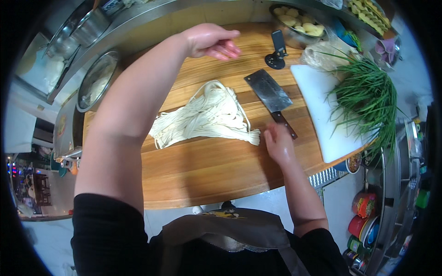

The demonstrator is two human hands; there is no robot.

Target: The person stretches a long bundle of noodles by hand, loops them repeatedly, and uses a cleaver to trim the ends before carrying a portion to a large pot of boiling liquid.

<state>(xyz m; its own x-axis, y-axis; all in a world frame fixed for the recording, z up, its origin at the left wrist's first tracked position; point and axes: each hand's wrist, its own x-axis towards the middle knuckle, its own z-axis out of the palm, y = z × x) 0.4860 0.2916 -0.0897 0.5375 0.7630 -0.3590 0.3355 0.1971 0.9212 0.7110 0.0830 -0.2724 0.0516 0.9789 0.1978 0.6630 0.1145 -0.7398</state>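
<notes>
A bundle of long, pale noodles (207, 119) lies on the wooden worktop (214, 172) before me. My left hand (214, 41) is raised beyond the bundle, its thumb apart from the curled fingers, and holds nothing. My right hand (279, 143) is at the right end of the noodles, beside the handle of a cleaver (269, 91); its fingers are blurred and partly bent, and I see nothing held in it. The cleaver lies flat, with its blade pointing away from me. My left forearm hides part of the worktop's left side.
A white cutting board (314, 103) bears green chives (369, 93) at right. Behind stand a black phone stand (275, 51) and a metal bowl of peeled potatoes (298, 22). At left is a metal bowl (98, 81) with white contents.
</notes>
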